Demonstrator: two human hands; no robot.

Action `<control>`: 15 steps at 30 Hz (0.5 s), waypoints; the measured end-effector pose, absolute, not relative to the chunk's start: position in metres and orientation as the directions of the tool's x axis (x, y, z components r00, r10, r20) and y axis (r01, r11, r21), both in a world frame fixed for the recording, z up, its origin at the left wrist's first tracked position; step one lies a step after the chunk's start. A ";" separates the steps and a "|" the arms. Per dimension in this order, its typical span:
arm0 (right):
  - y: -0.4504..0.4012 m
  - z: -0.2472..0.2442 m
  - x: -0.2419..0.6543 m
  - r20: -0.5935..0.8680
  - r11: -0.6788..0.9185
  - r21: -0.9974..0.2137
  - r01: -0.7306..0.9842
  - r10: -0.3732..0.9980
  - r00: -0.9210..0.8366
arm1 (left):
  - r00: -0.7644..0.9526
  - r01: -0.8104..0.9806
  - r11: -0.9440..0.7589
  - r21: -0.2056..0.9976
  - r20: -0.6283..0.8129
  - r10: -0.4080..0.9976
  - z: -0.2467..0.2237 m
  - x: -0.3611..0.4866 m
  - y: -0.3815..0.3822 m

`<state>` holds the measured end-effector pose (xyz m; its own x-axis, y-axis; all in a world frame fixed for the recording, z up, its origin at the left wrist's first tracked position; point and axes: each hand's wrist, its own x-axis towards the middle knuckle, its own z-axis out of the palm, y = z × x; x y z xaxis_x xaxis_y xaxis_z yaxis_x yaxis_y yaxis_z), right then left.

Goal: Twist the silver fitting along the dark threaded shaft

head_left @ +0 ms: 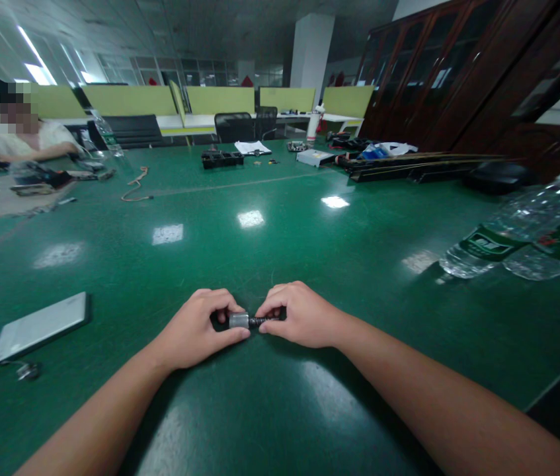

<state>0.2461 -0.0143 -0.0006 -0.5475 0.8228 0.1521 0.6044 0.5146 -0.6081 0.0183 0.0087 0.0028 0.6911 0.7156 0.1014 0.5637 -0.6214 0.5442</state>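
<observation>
Low over the near middle of the green table [200, 225], my left hand [200, 328] grips a short silver metal cylinder [239, 320] between thumb and fingers. A thin dark threaded or coiled rod [256, 322] extends from the cylinder's right end. My right hand [297, 314] pinches this rod, its far end hidden by the fingers. Cylinder and rod lie in one line, roughly level. Whether the two parts are joined inside cannot be seen.
A pale flat device [41, 327] with a cable lies left, beside a small metal piece [28, 371]. Clear plastic bottles [492, 244] stand right. Farther back are a black tray [221, 158], a cord [135, 185] and dark long parts [399, 165]. A person [26, 142] sits at the far left.
</observation>
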 end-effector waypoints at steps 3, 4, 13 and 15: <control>-0.014 0.000 0.247 0.149 0.517 -0.609 0.602 0.820 -0.553 | 0.693 0.563 -0.621 0.545 0.099 0.714 0.002 0.018 0.008; -0.014 0.001 0.247 0.148 0.516 -0.611 0.600 0.819 -0.554 | 0.693 0.563 -0.621 0.546 0.098 0.714 0.002 0.017 0.008; -0.014 -0.003 0.250 0.145 0.501 -0.633 0.590 0.826 -0.545 | 0.686 0.572 -0.613 0.545 0.093 0.722 0.002 0.017 0.009; -0.014 -0.003 0.250 0.141 0.493 -0.642 0.588 0.829 -0.542 | 0.688 0.571 -0.615 0.544 0.092 0.720 0.001 0.016 0.009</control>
